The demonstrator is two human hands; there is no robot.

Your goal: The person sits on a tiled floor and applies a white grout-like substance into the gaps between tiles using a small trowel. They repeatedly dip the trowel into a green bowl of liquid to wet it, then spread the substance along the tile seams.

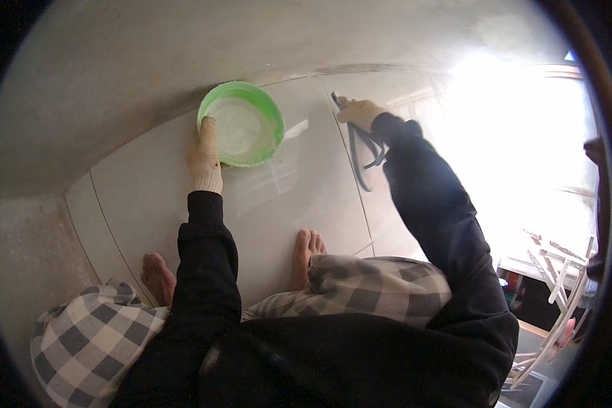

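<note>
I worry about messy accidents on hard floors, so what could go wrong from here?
The left hand, in a cream knit glove, grips the rim of the round green bucket; a tug might tip it and spill its whitish contents. The bare feet could then slip on the glossy pale tiles. The dark grey looped strip hanging from the gloved right hand might snag.
</note>
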